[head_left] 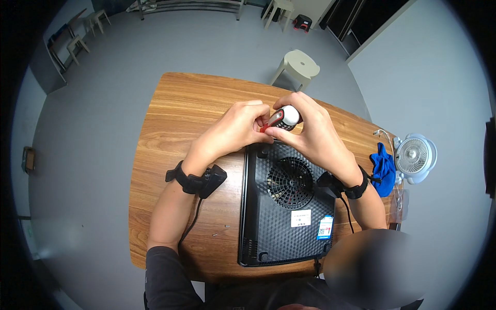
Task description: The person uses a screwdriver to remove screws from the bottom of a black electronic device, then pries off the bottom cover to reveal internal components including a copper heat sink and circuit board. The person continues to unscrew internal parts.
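Note:
My right hand (312, 121) is wrapped round the handle of a screwdriver (285, 118), whose white rounded end faces up. Pinched together at the lower, red part of the same tool are the fingers of my left hand (243, 123). Its tip is hidden behind my hands. Just below them, a black induction cooker (281, 240) lies upside down on the table, its textured underside with a round fan grille (290, 183) turned up. My hands are over its far edge. Two small screws, one (227, 226) above the other (215, 235), lie left of the cooker.
The wooden table (170, 124) has a small white fan (413, 154) and a blue cloth (383, 168) at its right edge. Beyond its far edge stands a beige stool (299, 64). Black straps with cabled devices (212, 181) sit on both wrists.

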Available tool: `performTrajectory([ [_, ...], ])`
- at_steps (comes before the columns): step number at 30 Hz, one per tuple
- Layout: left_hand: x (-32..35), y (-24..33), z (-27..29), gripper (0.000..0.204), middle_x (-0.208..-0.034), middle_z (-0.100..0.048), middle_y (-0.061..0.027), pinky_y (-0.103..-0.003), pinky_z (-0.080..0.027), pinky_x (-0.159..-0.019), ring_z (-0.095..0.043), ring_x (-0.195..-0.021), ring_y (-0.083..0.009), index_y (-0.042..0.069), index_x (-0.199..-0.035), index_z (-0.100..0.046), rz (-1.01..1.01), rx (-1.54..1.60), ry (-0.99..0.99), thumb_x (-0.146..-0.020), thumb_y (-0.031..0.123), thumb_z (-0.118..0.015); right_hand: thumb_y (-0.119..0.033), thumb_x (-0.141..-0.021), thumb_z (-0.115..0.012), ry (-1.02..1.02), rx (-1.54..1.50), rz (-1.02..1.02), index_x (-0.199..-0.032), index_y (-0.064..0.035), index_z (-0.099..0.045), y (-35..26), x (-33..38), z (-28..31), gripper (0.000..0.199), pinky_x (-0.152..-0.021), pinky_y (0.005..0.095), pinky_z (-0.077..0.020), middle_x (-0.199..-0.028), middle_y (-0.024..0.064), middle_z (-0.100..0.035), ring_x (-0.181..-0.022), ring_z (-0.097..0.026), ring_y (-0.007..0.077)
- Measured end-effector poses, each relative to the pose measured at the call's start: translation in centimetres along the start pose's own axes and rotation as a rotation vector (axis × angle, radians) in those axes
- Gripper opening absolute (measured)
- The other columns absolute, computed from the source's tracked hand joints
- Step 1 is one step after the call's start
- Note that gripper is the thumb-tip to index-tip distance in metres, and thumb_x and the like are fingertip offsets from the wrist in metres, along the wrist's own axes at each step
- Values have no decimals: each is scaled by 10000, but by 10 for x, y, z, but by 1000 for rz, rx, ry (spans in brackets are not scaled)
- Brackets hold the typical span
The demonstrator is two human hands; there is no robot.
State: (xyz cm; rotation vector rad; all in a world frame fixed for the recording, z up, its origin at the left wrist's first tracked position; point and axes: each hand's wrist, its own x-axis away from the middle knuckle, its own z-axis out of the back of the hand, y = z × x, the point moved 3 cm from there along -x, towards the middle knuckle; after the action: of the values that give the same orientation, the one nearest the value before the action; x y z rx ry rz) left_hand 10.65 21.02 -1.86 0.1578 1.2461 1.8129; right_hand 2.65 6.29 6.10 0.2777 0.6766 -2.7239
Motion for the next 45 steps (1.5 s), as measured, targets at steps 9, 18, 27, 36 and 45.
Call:
performTrajectory([
  [9,0,-6,2,294,-886,-686,-135,-354,-546,-702,-660,-742,-220,-27,-918,-641,80,104,-80,-739,77,-850,-90,-848,-761,-71,-231,21,-1199,2,-594,5,1,8,400,-888,402,-547,-1065,212,-690,-1030,-692,351],
  [18,0,-3,0,350,-852,-653,-123,-361,-529,-696,-654,-740,-270,-6,-992,-640,-67,30,-14,-734,93,-855,-139,-833,-798,-30,-192,-32,-1184,-11,-549,2,1,0,450,-856,413,-513,-1063,170,-594,-967,-613,345],
  [27,-1,3,-4,278,-811,-629,-108,-341,-485,-643,-596,-703,-184,-24,-945,-615,-50,5,67,-750,32,-805,-197,-830,-808,-32,-124,-39,-1168,17,-535,5,2,-13,485,-852,414,-511,-969,182,-597,-944,-620,332],
  [36,2,-2,2,242,-786,-637,-75,-335,-511,-665,-622,-710,-164,-20,-947,-625,78,50,-160,-776,42,-786,-133,-799,-807,-82,-284,-158,-1134,14,-502,7,4,-7,476,-795,435,-552,-980,225,-675,-923,-699,359],
  [45,2,-2,-2,255,-818,-620,-107,-333,-506,-677,-616,-734,-204,-41,-932,-647,-2,83,-85,-765,60,-810,-93,-778,-801,-55,-204,-114,-1043,-3,-557,-1,4,-4,372,-788,420,-534,-947,177,-662,-905,-671,344],
])
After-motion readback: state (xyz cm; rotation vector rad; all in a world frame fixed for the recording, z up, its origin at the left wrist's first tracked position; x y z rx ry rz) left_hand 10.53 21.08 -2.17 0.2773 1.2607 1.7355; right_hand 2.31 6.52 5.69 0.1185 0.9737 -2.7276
